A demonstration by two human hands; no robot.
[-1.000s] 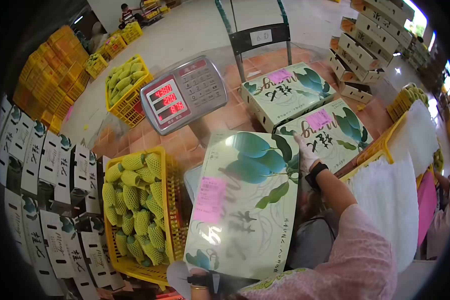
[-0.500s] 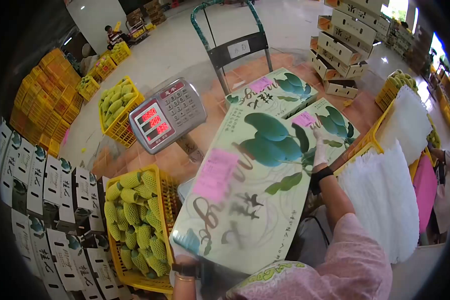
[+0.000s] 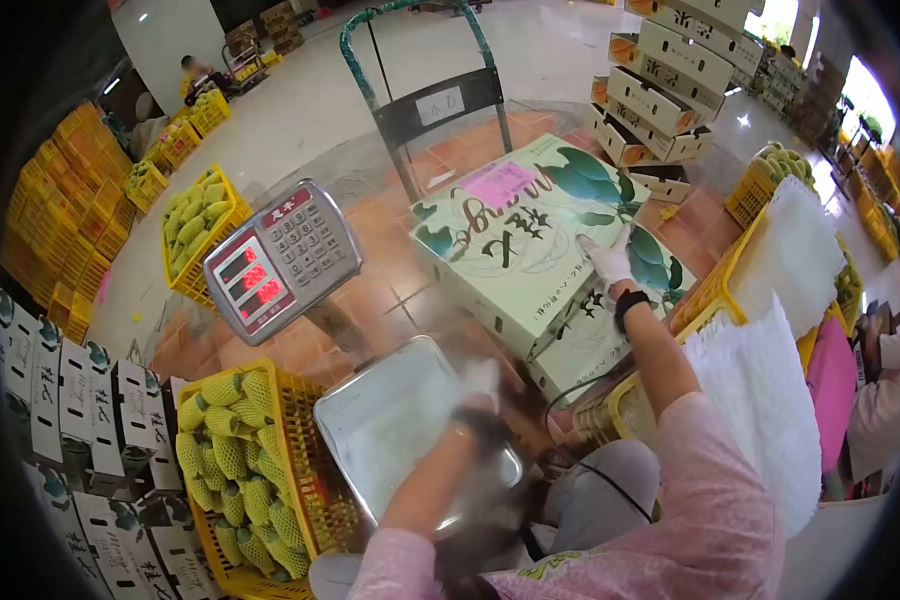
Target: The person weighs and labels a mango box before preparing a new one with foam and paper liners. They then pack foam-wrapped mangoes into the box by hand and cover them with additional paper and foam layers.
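Note:
My right hand (image 3: 610, 264), in a white glove, rests with its fingers apart on the near right corner of a green mango box (image 3: 530, 215). That box has a pink label (image 3: 500, 184) and lies on top of other boxes, one of which (image 3: 660, 265) shows at its right. Over the right side of the metal scale plate (image 3: 385, 425) is my left hand (image 3: 482, 382), smeared by motion, with its fingers unclear. The scale display (image 3: 255, 285), lit with red digits, stands to the left.
Yellow crates of net-wrapped fruit (image 3: 240, 470) stand at the left, beside stacked white boxes (image 3: 80, 410). A trolley handle (image 3: 435, 105) rises behind the mango boxes. Stacked cartons (image 3: 670, 85) are at the back right. White foam sheets (image 3: 755, 400) lie right; a co-worker's arm (image 3: 885, 400) shows beyond.
The large mango box has moved forward, away from me, onto the stack, uncovering the scale plate. My left hand has let go of it and moved right. The view has shifted slightly.

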